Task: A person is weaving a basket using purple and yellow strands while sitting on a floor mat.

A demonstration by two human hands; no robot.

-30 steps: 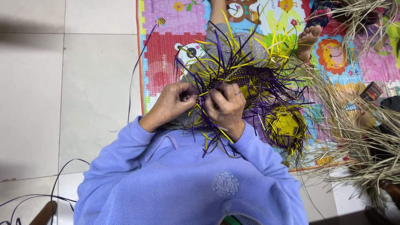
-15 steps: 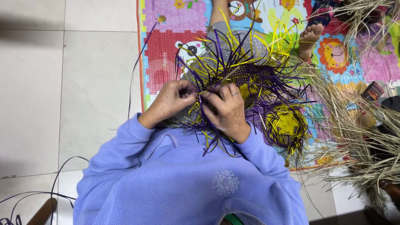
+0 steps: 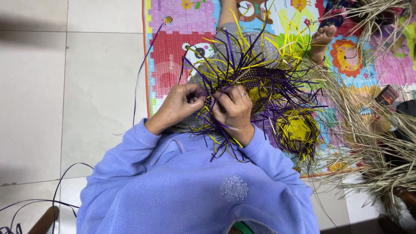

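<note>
A half-woven basket (image 3: pixel 260 82) of purple and yellow strips rests on my lap, with loose strip ends fanning out all around it. My left hand (image 3: pixel 180 104) pinches purple strips at the weave's near left edge, fingers curled shut on them. My right hand (image 3: pixel 234 108), a ring on one finger, grips strips right beside it at the same edge. The two hands almost touch. Lilac fleece sleeves (image 3: pixel 130 156) cover both arms.
A second small woven piece (image 3: pixel 297 130) of yellow and purple lies to the right. A colourful foam play mat (image 3: pixel 173 47) covers the floor ahead, pale tiles (image 3: pixel 65 86) lie left. A heap of dry straw (image 3: pixel 377 143) fills the right. Another person's bare foot (image 3: pixel 323 39) rests on the mat.
Both hands stay at the weave's edge. The right hand has shifted slightly up and left toward the left hand, and the loose strips have swayed a little.
</note>
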